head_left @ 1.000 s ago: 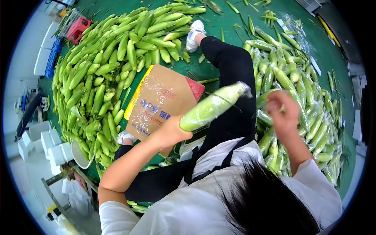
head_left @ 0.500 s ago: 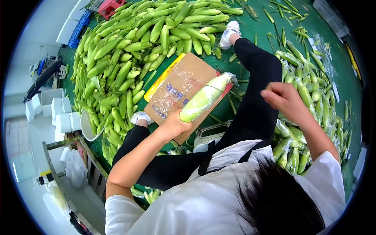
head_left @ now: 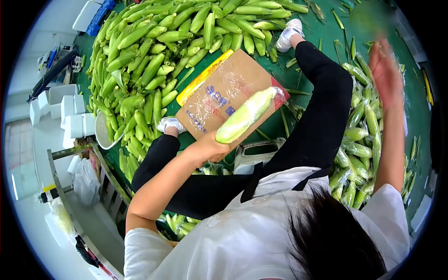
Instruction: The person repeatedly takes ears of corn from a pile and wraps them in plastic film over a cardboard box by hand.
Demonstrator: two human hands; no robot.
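Corn cob [head_left: 247, 114] is parked in the left hand [head_left: 207, 148], fingers clamped round its near end, the other end slanting up and away over a printed sheet of cardboard [head_left: 238, 70]. Can't tell from this angle if it's actually touching the cardboard or just hovering over it. Looks like clear film on the cob, judging by the shine, and there's loose film [head_left: 193, 116] lying on the cardboard too. Big change is the right hand [head_left: 385, 77]: half a second ago it was curled near the right knee, now that arm is flung way out, with the hand up by the far end of the heap of wrapped cobs [head_left: 357, 150]. It's smeared with motion, so no idea whether the fingers are together or apart, or if they've got anything. Meanwhile the left has kept its hold, and the cob is about where it was relative to the cardboard. My read: the work on this cob is on a one-handed hold for now, since the right is well clear of it. Over to the left, the big mound of unwrapped cobs [head_left: 149, 70] sits right beside the cardboard.
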